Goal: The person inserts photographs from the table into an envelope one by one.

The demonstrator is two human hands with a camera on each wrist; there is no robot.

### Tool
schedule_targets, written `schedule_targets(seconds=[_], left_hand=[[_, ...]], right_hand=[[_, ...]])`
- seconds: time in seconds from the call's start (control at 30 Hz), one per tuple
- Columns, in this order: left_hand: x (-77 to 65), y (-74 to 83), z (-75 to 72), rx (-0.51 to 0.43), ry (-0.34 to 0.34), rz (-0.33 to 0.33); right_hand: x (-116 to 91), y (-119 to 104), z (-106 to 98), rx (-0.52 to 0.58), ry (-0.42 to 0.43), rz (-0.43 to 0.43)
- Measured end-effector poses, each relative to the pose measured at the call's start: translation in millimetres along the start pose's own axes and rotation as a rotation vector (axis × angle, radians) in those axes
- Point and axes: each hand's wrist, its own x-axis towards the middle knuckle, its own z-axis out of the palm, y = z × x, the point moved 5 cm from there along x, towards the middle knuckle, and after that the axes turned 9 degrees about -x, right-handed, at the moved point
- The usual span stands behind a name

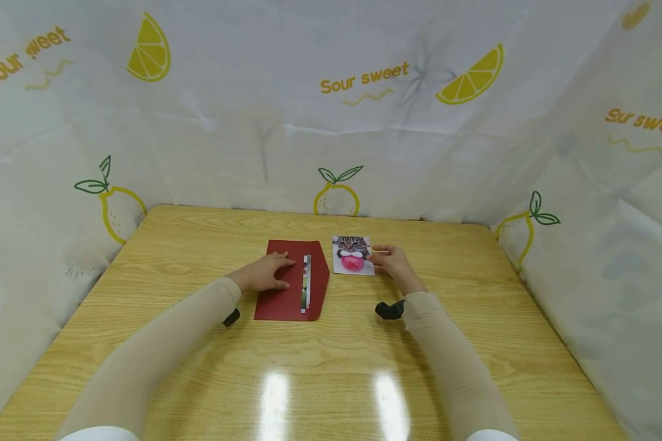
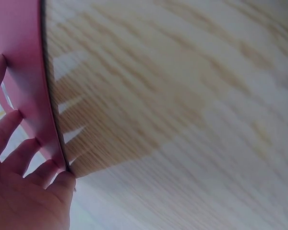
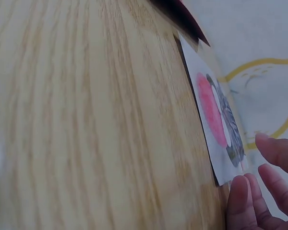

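Note:
A red envelope (image 1: 278, 304) lies on the table with its pointed flap to the right. A narrow strip of printed cards (image 1: 306, 285) shows along the flap side. My left hand (image 1: 262, 273) rests on the envelope's left part, fingers spread; in the left wrist view, fingertips (image 2: 19, 113) touch the red paper. Right of the envelope lies a cat picture card (image 1: 339, 263) with a pink patch. At its right edge, my right hand (image 1: 393, 264) pinches the border between thumb and finger. The right wrist view has the card (image 3: 206, 120) close to the table, the other fingers bent beside it.
The wooden table (image 1: 331, 355) extends around the envelope and card. A white curtain (image 1: 243, 153) printed with lemons and lettering hangs behind the table and at its sides. Black wrist devices (image 1: 388, 310) sit under both forearms.

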Motion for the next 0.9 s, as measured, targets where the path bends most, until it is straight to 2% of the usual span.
schedule_targets(seconds=[0.13,0.37,0.73,0.9], left_hand=[[0.0,-0.2,-0.2,0.001,0.002,-0.002],[-0.2,-1.3,-0.2,-0.005,0.000,0.006],[1.2,-2.7,0.4,-0.001,0.007,0.008],[0.4,-1.6,0.0,-0.003,0.010,0.009]], right_hand=[[2,3,0,-0.038,0.023,0.011],[6,2,6,-0.156,0.046,-0.027],[0,-10,15,-0.337,0.082,-0.043],[1,-11,17,-0.369,0.089,-0.050]])
